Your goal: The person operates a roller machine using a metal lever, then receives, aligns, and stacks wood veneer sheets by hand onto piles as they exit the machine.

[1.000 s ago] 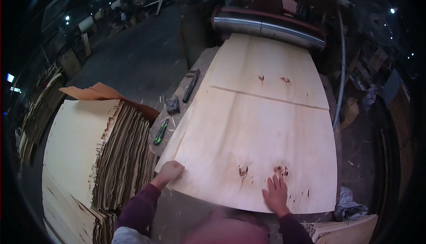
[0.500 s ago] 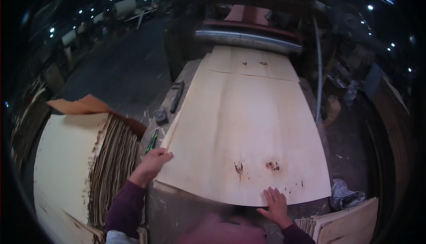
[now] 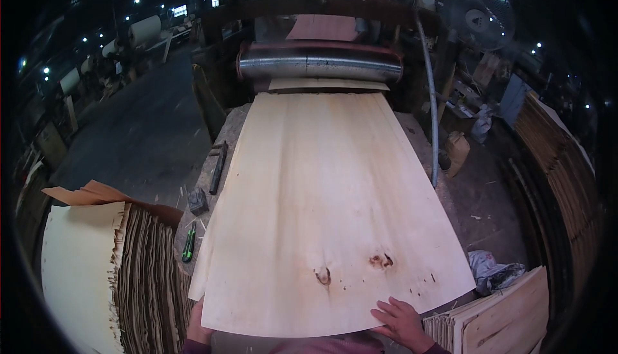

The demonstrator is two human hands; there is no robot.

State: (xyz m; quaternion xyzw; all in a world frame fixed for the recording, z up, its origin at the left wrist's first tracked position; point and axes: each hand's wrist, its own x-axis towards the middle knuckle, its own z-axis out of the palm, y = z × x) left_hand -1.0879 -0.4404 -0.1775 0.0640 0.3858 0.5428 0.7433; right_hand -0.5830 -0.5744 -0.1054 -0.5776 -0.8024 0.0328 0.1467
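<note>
Wide pale veneer sheet [image 3: 328,212] lies along the desk [image 3: 421,141], far end at the steel roller [image 3: 320,66]. Right hand [image 3: 400,320] lies flat, fingers spread, on the near edge. Left hand [image 3: 196,328] sits under the near-left corner; its grip I cannot make out. Uneven pulling could split it at the dark knots [image 3: 381,260], or skew it toward the green utility knife [image 3: 188,243].
</note>
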